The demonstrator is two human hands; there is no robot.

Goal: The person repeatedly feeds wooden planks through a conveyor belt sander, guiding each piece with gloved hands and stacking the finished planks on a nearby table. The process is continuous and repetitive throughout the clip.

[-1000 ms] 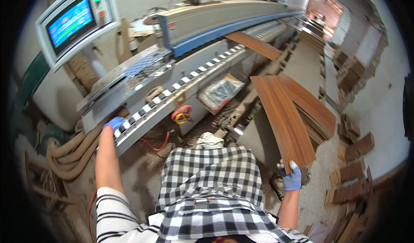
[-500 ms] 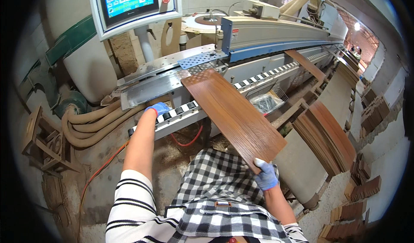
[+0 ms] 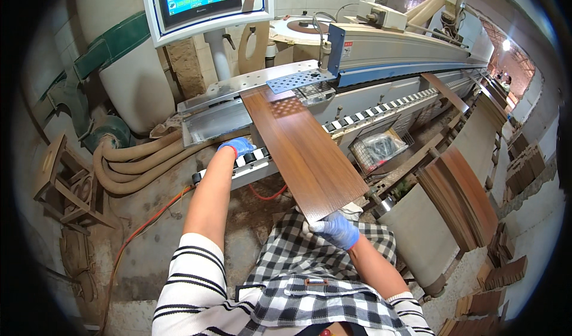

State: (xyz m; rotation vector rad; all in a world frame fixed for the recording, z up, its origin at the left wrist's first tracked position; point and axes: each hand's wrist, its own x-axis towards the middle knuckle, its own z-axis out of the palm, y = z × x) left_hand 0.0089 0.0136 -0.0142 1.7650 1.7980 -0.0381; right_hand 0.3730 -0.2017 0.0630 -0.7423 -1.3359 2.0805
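A long wood-grain board (image 3: 304, 157) lies at a slant across the roller rail (image 3: 356, 118), its far end on the metal infeed table of the machine (image 3: 405, 44), just short of the blue perforated plate (image 3: 289, 83). My right hand (image 3: 331, 229), in a blue glove with pale fingertips, grips the near end of the board. My left hand (image 3: 238, 146), also gloved, rests at the roller rail just left of the board; its fingers are too hidden to tell how they are bent.
A control panel (image 3: 256, 23) stands above the machine. Dusty hoses (image 3: 134, 181), a wooden stool (image 3: 59, 187) and an orange line (image 3: 140, 232) lie at left. Board stacks (image 3: 456, 205) are at right, another board (image 3: 444, 92) farther along the rail, and distant people (image 3: 505, 81) beyond.
My right hand has brought the board from the stacks onto the rail and swung it leftward, far end toward the machine. My view has turned toward the control panel.
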